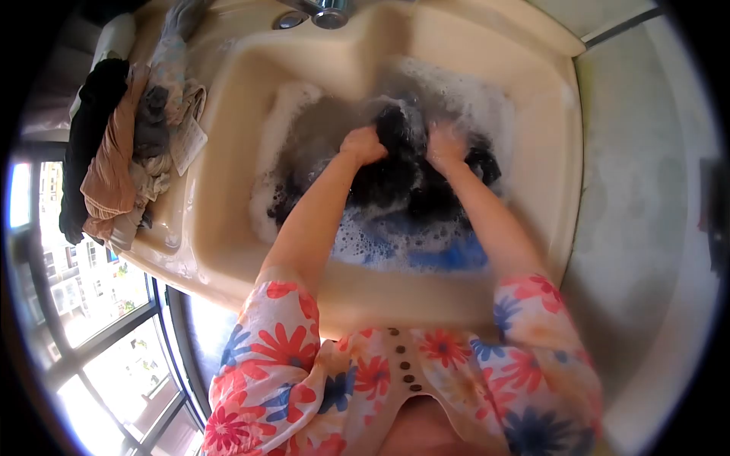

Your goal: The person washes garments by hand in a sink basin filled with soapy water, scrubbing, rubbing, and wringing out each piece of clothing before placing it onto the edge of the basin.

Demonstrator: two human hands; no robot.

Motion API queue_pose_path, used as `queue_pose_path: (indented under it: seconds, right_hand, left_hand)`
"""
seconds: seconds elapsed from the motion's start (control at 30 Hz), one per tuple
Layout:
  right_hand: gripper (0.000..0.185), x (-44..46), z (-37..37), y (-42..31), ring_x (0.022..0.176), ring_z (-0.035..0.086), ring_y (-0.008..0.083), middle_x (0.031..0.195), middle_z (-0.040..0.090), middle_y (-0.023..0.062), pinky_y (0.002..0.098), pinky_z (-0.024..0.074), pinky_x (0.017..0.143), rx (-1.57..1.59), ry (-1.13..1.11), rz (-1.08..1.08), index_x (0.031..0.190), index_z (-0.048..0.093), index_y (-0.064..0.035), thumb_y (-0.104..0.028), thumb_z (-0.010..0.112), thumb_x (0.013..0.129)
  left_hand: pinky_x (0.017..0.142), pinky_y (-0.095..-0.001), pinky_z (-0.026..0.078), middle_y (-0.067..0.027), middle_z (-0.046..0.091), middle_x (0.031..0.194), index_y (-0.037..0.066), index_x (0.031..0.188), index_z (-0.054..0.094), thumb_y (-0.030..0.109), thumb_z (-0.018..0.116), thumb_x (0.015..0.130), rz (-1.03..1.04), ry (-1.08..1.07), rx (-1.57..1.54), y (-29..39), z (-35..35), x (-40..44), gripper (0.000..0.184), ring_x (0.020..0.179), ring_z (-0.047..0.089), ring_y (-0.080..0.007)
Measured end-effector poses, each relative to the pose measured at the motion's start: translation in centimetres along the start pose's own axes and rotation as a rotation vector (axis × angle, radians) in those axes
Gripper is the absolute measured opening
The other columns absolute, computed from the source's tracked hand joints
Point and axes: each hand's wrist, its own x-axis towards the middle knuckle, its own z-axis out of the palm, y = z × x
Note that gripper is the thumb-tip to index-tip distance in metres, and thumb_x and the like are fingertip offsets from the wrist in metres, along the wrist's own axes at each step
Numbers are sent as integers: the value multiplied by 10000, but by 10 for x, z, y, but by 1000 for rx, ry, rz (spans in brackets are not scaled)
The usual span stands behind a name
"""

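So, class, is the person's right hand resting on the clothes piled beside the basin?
No, the right hand is inside the basin at the dark, wet cloth, apart from the piled clothes.

Bright daylight glares through a grey-framed window (118, 361) at lower left, opposite a pale wall (639, 197) at right

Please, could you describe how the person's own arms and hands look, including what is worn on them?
The loose, pale sleeves carry large flowers in red, pink and blue and end near the elbows. Below them the forearms are bare, with no watch or bracelet visible. The left hand and right hand wear no gloves; rings cannot be judged.
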Motion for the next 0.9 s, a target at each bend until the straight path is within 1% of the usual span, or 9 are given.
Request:
queue_pose_path:
  seconds: [0.07,0.2,0.37,0.43,0.5,0.6,0.73,0.83,0.9]
  right_hand:
    - [291,12,0,3,1011,520,326,1072,557,179,438,410,842,283,-19,89,1044,558,-73,-210,492,796]
    - [296,9,-19,2,815,586,352,826,618,175,421,461,716,761,36,203,939,596,-57,-283,563,751]
    - [330,-47,-114,-63,718,609,336,787,623,174,374,488,642,921,336,-239,866,629,-37,-319,654,696]
    - [342,-36,-98,-73,723,602,349,785,618,182,378,492,645,839,353,-244,872,622,-33,-317,660,684]
    - [320,4,-68,-55,701,593,346,729,611,162,443,464,600,688,355,78,773,569,-58,-370,609,713]
    - [334,39,-33,4,781,599,347,800,622,171,455,472,669,530,69,199,912,584,-126,-430,560,775]
    - [384,40,-34,66,950,557,322,1005,604,122,426,465,755,425,123,230,1068,546,-150,-367,607,756]
    - [545,35,-65,70,1100,453,311,1218,483,93,443,400,880,582,209,24,1202,456,-164,-343,642,722]
    - [582,19,-44,43,1090,452,334,1237,460,103,441,377,910,519,285,-176,1232,432,-175,-346,642,717]
  left_hand:
    - [816,-401,463,-180,618,911,-2,938,615,186,660,617,-160,-35,-305,-4,3,-5,375,898,586,-301]
    - [751,-359,494,-99,617,944,21,998,585,262,617,747,-171,-339,-1526,-16,-8,0,349,879,593,-228]
    - [715,-343,487,-85,606,842,72,983,577,368,524,823,-122,-322,-1861,-1,28,11,340,785,594,-220]
    - [708,-347,491,-81,611,844,70,961,594,348,525,816,-189,-265,-1883,-3,49,16,321,768,593,-213]
    - [700,-352,496,-78,616,845,67,939,610,327,526,809,-248,-203,-1900,-3,56,16,303,750,592,-206]
    - [749,-347,462,-188,614,912,-26,957,601,388,568,749,-33,-106,-1131,29,12,0,465,844,598,-273]
    - [839,-350,426,-240,587,1009,-61,988,587,517,568,726,84,-6,-454,47,-65,-42,635,993,552,-323]
    - [916,-373,390,-209,536,1134,99,1237,449,569,531,733,131,110,6,-19,-87,-50,694,1057,510,-337]
    - [905,-377,397,-192,550,1118,90,1250,430,536,563,723,126,59,147,-81,-69,-60,703,1057,512,-321]
